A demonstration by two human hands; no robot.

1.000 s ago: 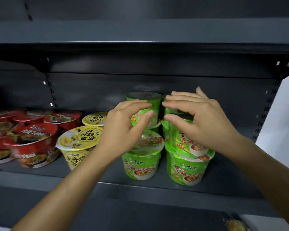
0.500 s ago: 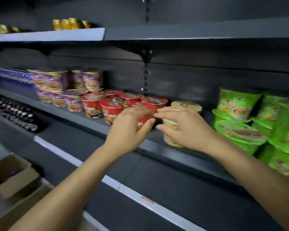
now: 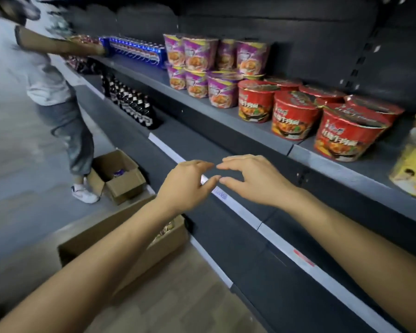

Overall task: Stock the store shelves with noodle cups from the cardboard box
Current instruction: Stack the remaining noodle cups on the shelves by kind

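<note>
Far left: another person in a pale top and jeans [image 3: 48,75], arm out to the same shelving. By that person's shoe, a small open brown cardboard box [image 3: 123,181] on the floor.

Nearer in, the big brown cardboard box [image 3: 94,241] for this job, down on the floor right by the shelving base and mostly hidden under the left forearm. Glimpse of packaging inside, no telling how many cups left.

Both empty: left hand [image 3: 185,186] and right hand [image 3: 257,181], fingers loosely curved, tips nearly meeting in front of the lower shelf's white price strip [image 3: 240,212].

Key bit: box down and to the left of the fingers, so left hand clearly nearer. Probably calls for a drop and a reach back. Long side of the box seemingly along the shelving, hard to be sure.

Up on the grey middle shelf [image 3: 226,116]: purple noodle cups [image 3: 199,58] stacked two high, then red noodle cups [image 3: 293,116], then yellow noodle cups [image 3: 411,169] at the right edge. White Chinese lettering on the red ones, too blurred to read. Same story for the price strip.
</note>
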